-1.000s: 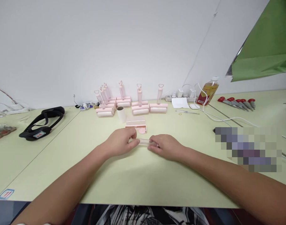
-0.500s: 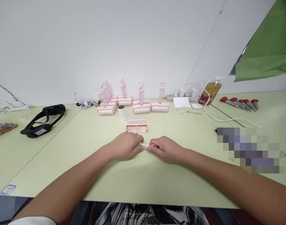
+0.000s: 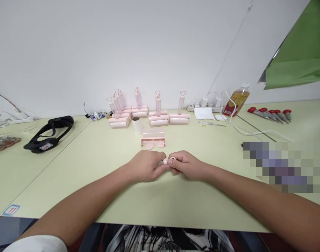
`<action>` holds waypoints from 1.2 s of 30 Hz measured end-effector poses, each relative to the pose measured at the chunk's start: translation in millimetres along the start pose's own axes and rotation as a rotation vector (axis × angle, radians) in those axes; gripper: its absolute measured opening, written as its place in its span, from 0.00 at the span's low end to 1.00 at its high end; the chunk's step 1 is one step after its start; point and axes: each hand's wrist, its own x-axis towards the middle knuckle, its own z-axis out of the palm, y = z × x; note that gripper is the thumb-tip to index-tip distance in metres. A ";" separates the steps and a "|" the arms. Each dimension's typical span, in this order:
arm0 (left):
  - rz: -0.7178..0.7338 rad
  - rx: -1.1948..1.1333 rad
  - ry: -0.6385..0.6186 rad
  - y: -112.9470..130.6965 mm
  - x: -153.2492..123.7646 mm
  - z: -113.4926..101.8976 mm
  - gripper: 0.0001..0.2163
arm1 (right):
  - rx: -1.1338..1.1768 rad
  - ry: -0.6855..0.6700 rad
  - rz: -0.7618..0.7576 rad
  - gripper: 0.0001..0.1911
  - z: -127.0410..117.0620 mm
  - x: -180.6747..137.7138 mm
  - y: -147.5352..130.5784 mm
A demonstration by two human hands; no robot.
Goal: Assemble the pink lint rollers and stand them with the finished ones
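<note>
Just in front of me, my left hand (image 3: 145,166) is closed around a small clear tube (image 3: 160,163), most of it hidden by the fingers. My right hand (image 3: 187,165) pinches the tube's pale pink capped end (image 3: 165,161), where a pink loop (image 3: 173,158) shows between thumb and fingers. The two hands nearly touch, low over the table. Beyond them lies an opened pink case (image 3: 153,133) with its lid tilted back and two round pink end pieces (image 3: 150,146) at its front. A white roll (image 3: 137,126) with a brown core stands behind it.
Several pink rollers (image 3: 179,119) and upright clear handles with heart loops (image 3: 181,104) line the wall. A black headset (image 3: 48,134) lies left. To the right are a drink bottle (image 3: 236,101), white cables (image 3: 244,131), tweezers (image 3: 211,123) and red-ended tools (image 3: 270,113).
Both hands have come closer together around the tube. My right-hand grip has shifted, the thumb now over the cap end and the loop turned more upward. The left hand has slid slightly right.
</note>
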 end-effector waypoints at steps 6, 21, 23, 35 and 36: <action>0.044 -0.092 -0.014 -3.3 1.0 -4.3 0.18 | 0.028 -0.049 -0.031 0.22 -0.4 1.6 1.7; -0.059 -0.463 0.012 -15.5 0.1 -9.6 0.14 | 0.016 -0.011 -0.087 0.24 -10.5 4.1 5.2; -0.066 -0.526 0.026 -15.5 -1.4 -12.4 0.09 | 0.015 0.024 -0.071 0.25 -8.7 4.7 4.7; -0.068 -0.484 0.043 -26.8 -1.3 -17.9 0.14 | 0.022 0.106 -0.022 0.24 -8.7 5.6 7.5; -0.067 -0.472 0.044 -27.2 -2.0 -18.3 0.14 | 0.019 0.119 -0.013 0.24 -8.6 5.6 7.5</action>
